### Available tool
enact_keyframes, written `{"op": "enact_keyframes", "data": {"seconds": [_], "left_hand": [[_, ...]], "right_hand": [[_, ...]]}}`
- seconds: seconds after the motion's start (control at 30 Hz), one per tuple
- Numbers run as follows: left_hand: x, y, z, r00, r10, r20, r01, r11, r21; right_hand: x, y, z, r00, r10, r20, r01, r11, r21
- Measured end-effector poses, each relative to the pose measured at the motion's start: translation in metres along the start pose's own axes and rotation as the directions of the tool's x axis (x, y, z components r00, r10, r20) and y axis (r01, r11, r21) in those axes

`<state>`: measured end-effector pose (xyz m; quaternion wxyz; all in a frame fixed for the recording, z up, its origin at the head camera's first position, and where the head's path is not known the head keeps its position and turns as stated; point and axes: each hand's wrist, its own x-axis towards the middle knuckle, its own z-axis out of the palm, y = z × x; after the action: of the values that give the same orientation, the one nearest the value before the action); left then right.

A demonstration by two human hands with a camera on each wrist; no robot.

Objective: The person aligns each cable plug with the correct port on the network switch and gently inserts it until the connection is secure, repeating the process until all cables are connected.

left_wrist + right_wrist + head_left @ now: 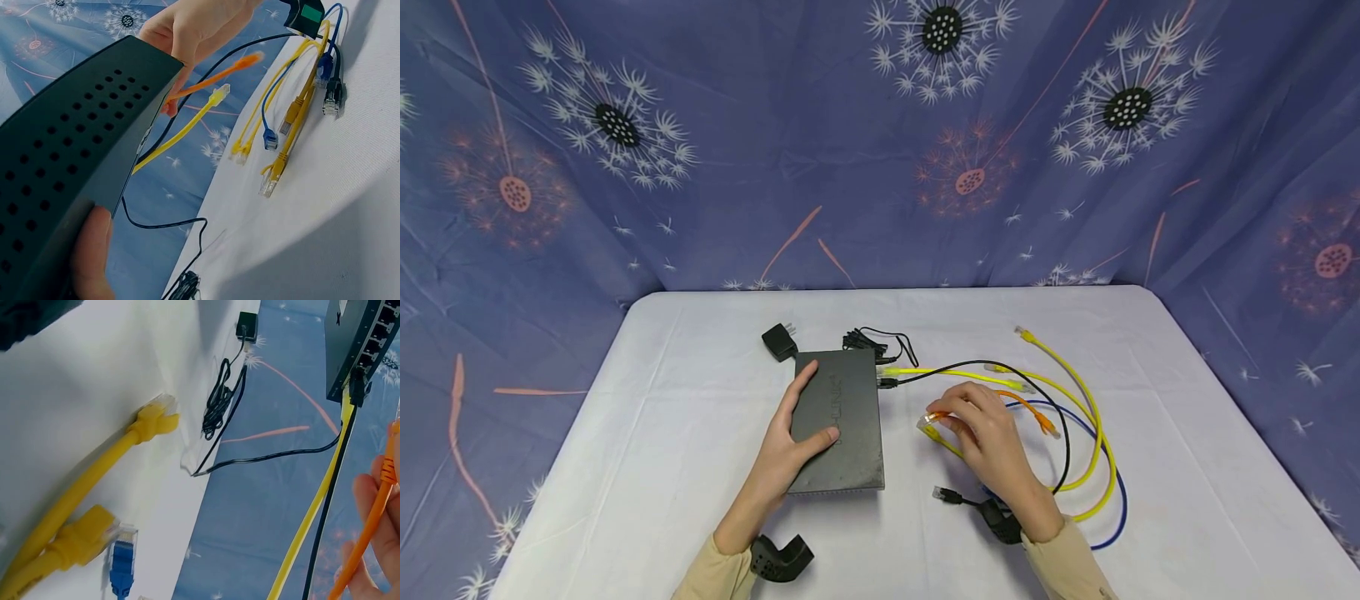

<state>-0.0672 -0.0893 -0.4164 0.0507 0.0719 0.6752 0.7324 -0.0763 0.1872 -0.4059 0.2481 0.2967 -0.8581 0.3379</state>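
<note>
At the white table (pixel 647 467), your left hand (pixel 786 454) grips a flat black box (pixel 842 425), its side perforated; to its right, your right hand (pixel 981 425) pinches a clear-plugged orange cable (pixel 375 519). Behind: blue dandelion-printed fabric (pixel 760 125).

a curtained-off tabletop workspace, shown by dandelion-print drapes (pixel 805 150) around a white-covered table (pixel 692 408).

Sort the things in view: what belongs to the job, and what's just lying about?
In the job:
black box, held by the left hand
orange cable, in the right hand
black cable, plugged in
yellow cable, seemingly plugged in
power adapter, apparently connected

Apparently just lying about:
loose yellow cables
blue cable
</note>
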Motion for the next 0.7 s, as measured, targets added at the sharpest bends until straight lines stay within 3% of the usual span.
{"op": "enact_keyframes", "data": {"seconds": [0.7], "left_hand": [[0.000,0.001,0.002,1.000,0.005,0.009,-0.005,1.000,-0.008]], "right_hand": [[0.016,-0.008,0.017,0.999,-0.005,-0.043,0.012,0.988,0.156]]}}
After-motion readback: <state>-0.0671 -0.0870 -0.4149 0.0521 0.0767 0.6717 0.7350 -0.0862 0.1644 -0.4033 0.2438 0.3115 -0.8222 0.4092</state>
